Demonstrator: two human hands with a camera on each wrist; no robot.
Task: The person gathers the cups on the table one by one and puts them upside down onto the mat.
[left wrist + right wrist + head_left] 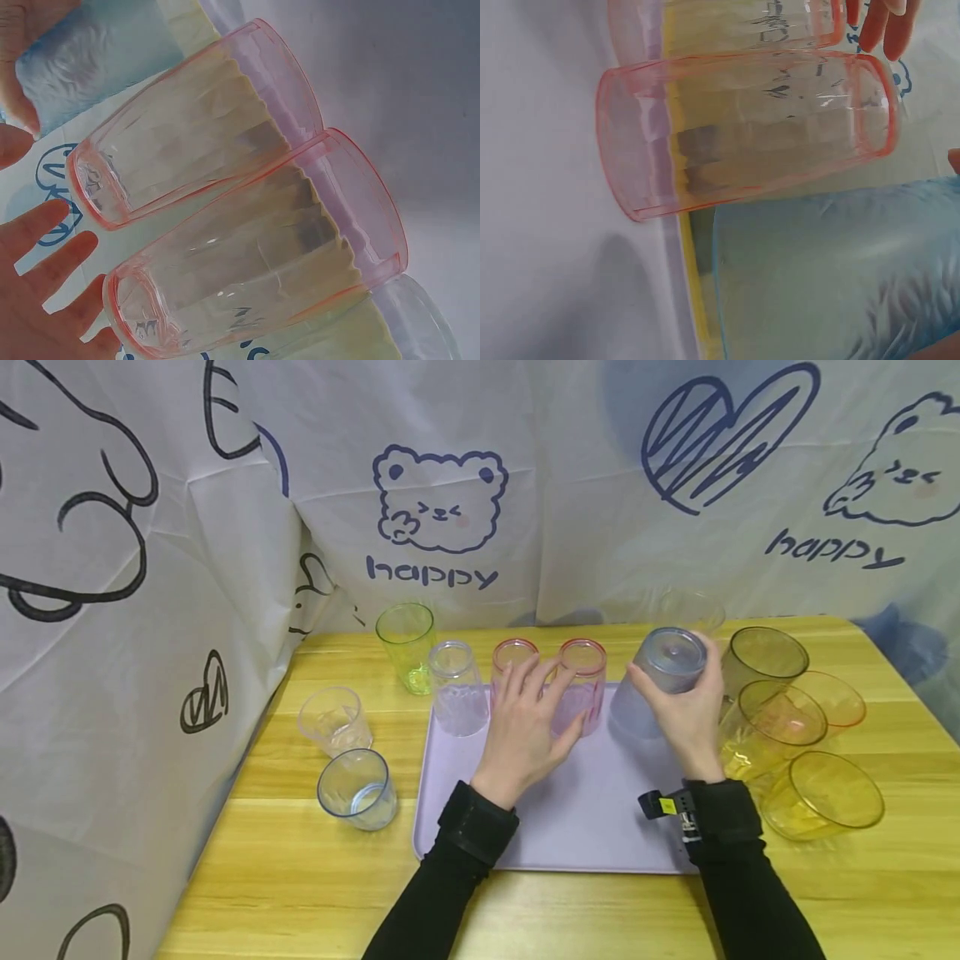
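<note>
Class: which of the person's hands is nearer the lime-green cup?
Left. The left hand is by the pink cups, right of the lime-green cup; the right hand holds a blue cup farther right.

Curtained-off corner, room type can't tell: white cloth drapes (577, 543) with dark-blue cartoon bears (441, 502), "happy" lettering (431, 574), behind and left of yellow wood-grain tabletop (262, 877).

From the head, on the near side of the tray (592, 827), looks forward and down from farthest off, taking in the surface (277, 877) around it and the cloth (570, 552) behind it. From each wrist, looks forward close in over the tray, turned sideways opposite ways, sharing the pink cups (247, 255) and blue cup (825, 277).
</note>
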